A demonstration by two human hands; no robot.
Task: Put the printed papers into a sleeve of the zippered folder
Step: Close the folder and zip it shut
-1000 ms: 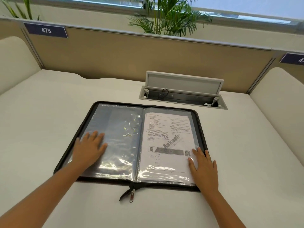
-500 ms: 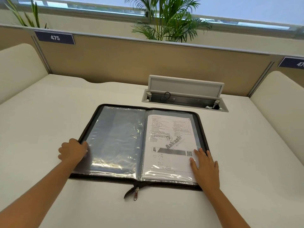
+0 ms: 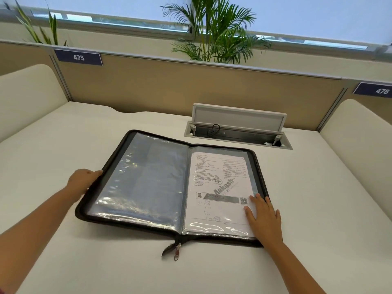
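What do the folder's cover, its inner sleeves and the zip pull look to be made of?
Zippered folder cover: dark, matte, probably fabric.
Sleeves: clear glossy plastic film, wrinkled with glare streaks.
Zip pull: likely metal, with a dull sheen.

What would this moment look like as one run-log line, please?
papers: in right sleeve | folder: open on desk | left hand: grips left cover edge | right hand: flat on papers

A cable box (image 3: 237, 132) stands open on the desk (image 3: 63, 145) below a palm (image 3: 214, 32).
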